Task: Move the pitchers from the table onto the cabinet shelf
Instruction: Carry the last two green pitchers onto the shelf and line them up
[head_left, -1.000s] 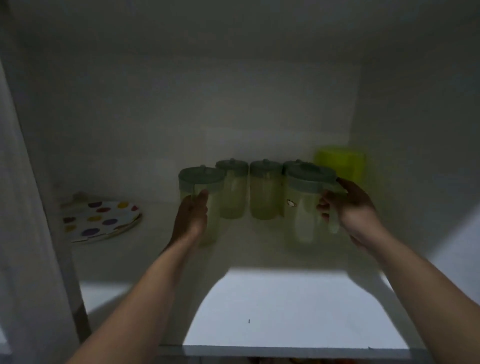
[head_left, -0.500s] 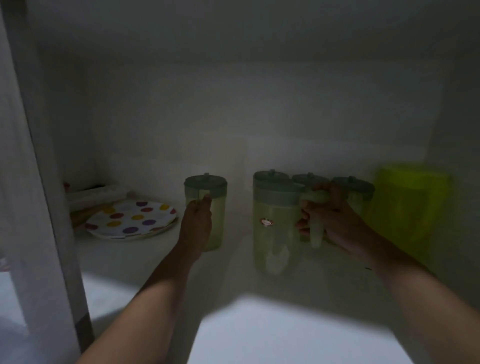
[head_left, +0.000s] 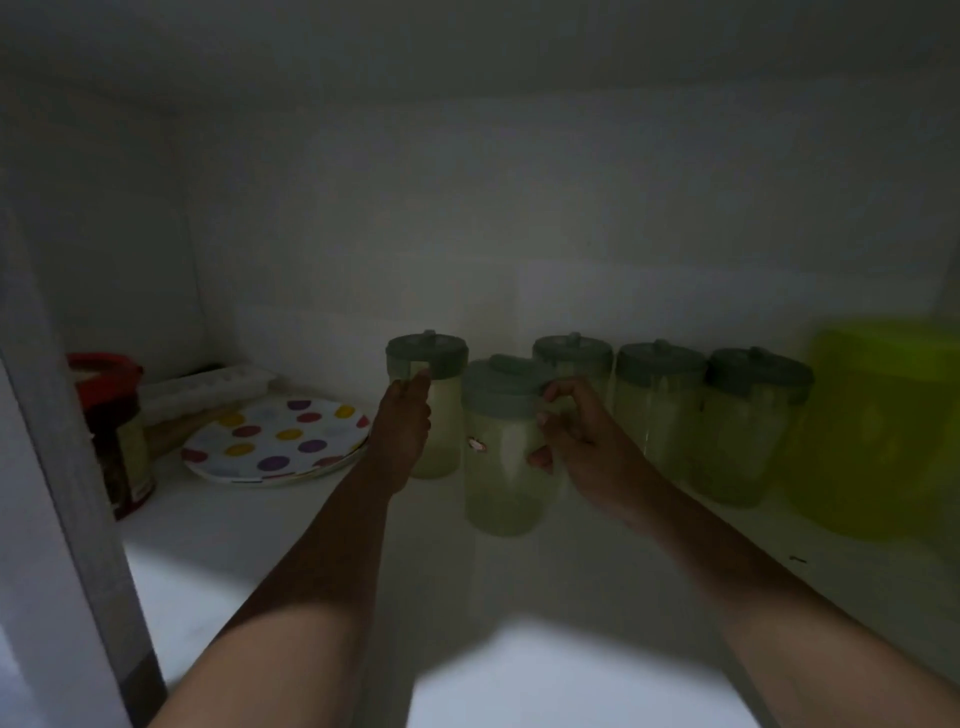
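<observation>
Inside a dim white cabinet, several clear pitchers with grey-green lids stand on the shelf (head_left: 571, 597). My left hand (head_left: 400, 436) wraps the side of the leftmost pitcher (head_left: 439, 410). My right hand (head_left: 576, 441) grips the handle of a pitcher with a small sticker (head_left: 501, 457), which sits in front of the row. Three more pitchers stand behind and to the right: one (head_left: 574, 358) partly hidden by my right hand, another (head_left: 657, 400) beside it, and a third (head_left: 748, 426) at the row's right end.
A polka-dot plate (head_left: 275, 441) lies at the left, with a red-lidded jar (head_left: 117, 431) and a white ice tray (head_left: 208, 389) behind it. A large yellow-green container (head_left: 878, 431) fills the right end. The cabinet's side panel (head_left: 67, 467) rises at the left.
The view has swung left and closer. My right hand has carried the sticker pitcher leftward, in front of the row; my left hand has stayed on the leftmost pitcher.
</observation>
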